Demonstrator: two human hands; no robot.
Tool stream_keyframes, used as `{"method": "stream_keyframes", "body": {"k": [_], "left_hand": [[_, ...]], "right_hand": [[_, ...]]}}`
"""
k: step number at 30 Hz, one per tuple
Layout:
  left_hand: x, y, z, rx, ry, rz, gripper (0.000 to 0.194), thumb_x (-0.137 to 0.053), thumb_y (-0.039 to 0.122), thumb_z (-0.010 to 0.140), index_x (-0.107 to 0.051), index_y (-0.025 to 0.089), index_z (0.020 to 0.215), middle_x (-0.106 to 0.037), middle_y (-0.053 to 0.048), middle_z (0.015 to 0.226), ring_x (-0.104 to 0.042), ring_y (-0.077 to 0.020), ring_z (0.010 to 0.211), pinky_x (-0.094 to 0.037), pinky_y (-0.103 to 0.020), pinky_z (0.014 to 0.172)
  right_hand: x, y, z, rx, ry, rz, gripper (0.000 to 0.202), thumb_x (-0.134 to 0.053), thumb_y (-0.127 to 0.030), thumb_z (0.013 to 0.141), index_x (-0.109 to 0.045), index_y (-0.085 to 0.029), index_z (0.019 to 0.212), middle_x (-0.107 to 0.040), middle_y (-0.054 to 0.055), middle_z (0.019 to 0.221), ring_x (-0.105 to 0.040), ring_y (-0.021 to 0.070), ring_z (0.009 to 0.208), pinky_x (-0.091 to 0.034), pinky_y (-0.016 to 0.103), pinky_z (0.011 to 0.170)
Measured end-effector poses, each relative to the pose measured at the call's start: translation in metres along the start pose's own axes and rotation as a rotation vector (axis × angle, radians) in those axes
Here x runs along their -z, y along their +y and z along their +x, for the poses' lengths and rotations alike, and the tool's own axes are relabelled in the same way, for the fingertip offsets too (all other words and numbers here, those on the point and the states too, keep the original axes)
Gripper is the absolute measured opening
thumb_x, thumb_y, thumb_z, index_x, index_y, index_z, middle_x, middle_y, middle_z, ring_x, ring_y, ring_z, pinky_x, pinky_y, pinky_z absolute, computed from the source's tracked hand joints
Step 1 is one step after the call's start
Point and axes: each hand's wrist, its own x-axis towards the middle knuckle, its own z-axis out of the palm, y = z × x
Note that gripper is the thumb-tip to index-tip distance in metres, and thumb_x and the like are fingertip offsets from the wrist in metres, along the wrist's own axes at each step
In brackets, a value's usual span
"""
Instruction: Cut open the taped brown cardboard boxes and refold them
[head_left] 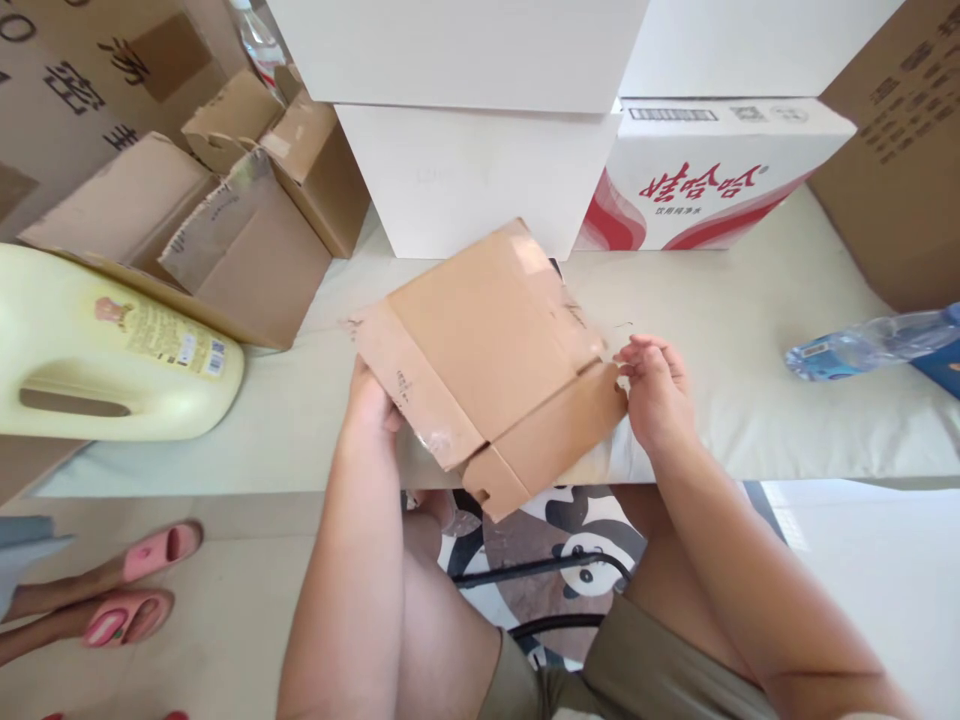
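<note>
A brown cardboard box point(480, 340), flattened or partly folded with flaps out, is tilted over the front edge of the cloth-covered surface. My left hand point(373, 396) grips its left side, the fingers mostly hidden beneath the cardboard. At the box's right corner, my right hand point(654, 385) has its fingers bent together near the end of a narrow flap point(555, 430). Whether those fingertips pinch the flap is too unclear to tell.
White boxes point(480, 180) stand behind, beside a red-and-white carton point(690, 190). Open brown boxes point(247, 240) and a yellow jug point(112, 350) are left; a plastic bottle point(870, 345) lies right. Another person's feet in pink slippers point(161, 550) show at lower left.
</note>
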Motion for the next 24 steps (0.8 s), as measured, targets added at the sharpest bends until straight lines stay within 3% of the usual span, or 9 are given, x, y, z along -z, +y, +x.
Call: {"method": "stream_keyframes", "body": {"k": [3, 5, 9, 12, 14, 17, 20, 24], "left_hand": [[-0.001, 0.008, 0.002, 0.032, -0.005, -0.132, 0.024, -0.076, 0.041, 0.074, -0.072, 0.022, 0.088, -0.077, -0.007, 0.083, -0.076, -0.0275, 0.096, -0.065, -0.037, 0.08], [-0.002, 0.012, 0.005, 0.033, -0.006, -0.173, 0.025, -0.07, 0.045, 0.082, -0.073, 0.024, 0.095, -0.078, -0.009, 0.089, -0.074, -0.0292, 0.104, -0.065, -0.039, 0.083], [-0.009, 0.015, 0.004, 0.07, -0.03, -0.205, 0.026, -0.063, 0.046, 0.089, -0.074, 0.026, 0.103, -0.078, -0.01, 0.095, -0.073, -0.0297, 0.109, -0.065, -0.039, 0.083], [-0.019, 0.018, -0.003, 0.169, -0.061, -0.232, 0.022, -0.056, 0.036, 0.092, -0.074, 0.023, 0.095, -0.077, -0.009, 0.089, -0.075, -0.0253, 0.093, -0.065, -0.034, 0.074], [-0.023, 0.022, -0.006, 0.259, -0.043, -0.265, 0.025, -0.049, 0.028, 0.093, -0.072, 0.021, 0.084, -0.075, -0.007, 0.079, -0.073, -0.0184, 0.072, -0.062, -0.027, 0.06], [-0.024, 0.03, -0.008, 0.372, 0.023, -0.284, 0.026, -0.047, 0.024, 0.09, -0.068, 0.019, 0.076, -0.072, -0.004, 0.07, -0.066, -0.012, 0.055, -0.053, -0.02, 0.046], [-0.021, 0.036, -0.008, 0.4, 0.041, -0.282, 0.026, -0.046, 0.025, 0.089, -0.069, 0.018, 0.078, -0.072, -0.004, 0.068, -0.066, -0.0115, 0.053, -0.052, -0.018, 0.044], [-0.019, 0.038, -0.007, 0.411, 0.038, -0.3, 0.025, -0.047, 0.025, 0.088, -0.068, 0.02, 0.077, -0.07, -0.002, 0.063, -0.064, -0.0114, 0.048, -0.051, -0.018, 0.042]], "right_hand": [[0.002, 0.002, 0.007, -0.042, 0.06, -0.073, 0.048, -0.073, -0.055, 0.078, -0.064, -0.028, 0.116, -0.067, 0.005, 0.124, -0.066, 0.0184, 0.113, -0.053, 0.033, 0.092], [-0.001, 0.001, 0.007, -0.136, -0.021, -0.032, 0.057, -0.077, -0.059, 0.071, -0.062, -0.027, 0.116, -0.068, 0.006, 0.126, -0.068, 0.0168, 0.098, -0.054, 0.03, 0.08], [-0.012, -0.013, -0.004, -0.317, -0.371, 0.136, 0.058, -0.08, -0.072, 0.063, -0.064, -0.022, 0.088, -0.07, 0.001, 0.077, -0.054, 0.0102, 0.051, -0.043, 0.024, 0.045], [-0.007, -0.03, -0.009, -0.323, -0.385, 0.129, 0.056, -0.083, -0.071, 0.06, -0.055, -0.022, 0.067, -0.05, -0.005, 0.048, -0.038, 0.0088, 0.038, -0.031, 0.024, 0.034], [0.012, -0.047, -0.008, -0.304, -0.332, 0.126, 0.056, -0.086, -0.067, 0.06, -0.053, -0.023, 0.063, -0.041, -0.007, 0.043, -0.029, 0.0069, 0.034, -0.025, 0.023, 0.03], [0.061, -0.081, -0.001, -0.238, -0.15, 0.137, 0.05, -0.091, -0.057, 0.058, -0.055, -0.023, 0.066, -0.039, -0.009, 0.043, -0.022, 0.0039, 0.032, -0.017, 0.022, 0.027], [0.114, -0.125, 0.01, -0.113, 0.136, 0.135, 0.044, -0.096, -0.039, 0.051, -0.062, -0.023, 0.073, -0.042, -0.01, 0.044, -0.024, 0.0022, 0.029, -0.009, 0.02, 0.026], [0.156, -0.176, 0.03, 0.076, 0.762, 0.024, 0.025, -0.08, -0.006, 0.064, -0.063, -0.024, 0.067, -0.067, -0.005, 0.064, -0.052, 0.0043, 0.044, -0.018, 0.02, 0.033]]}}
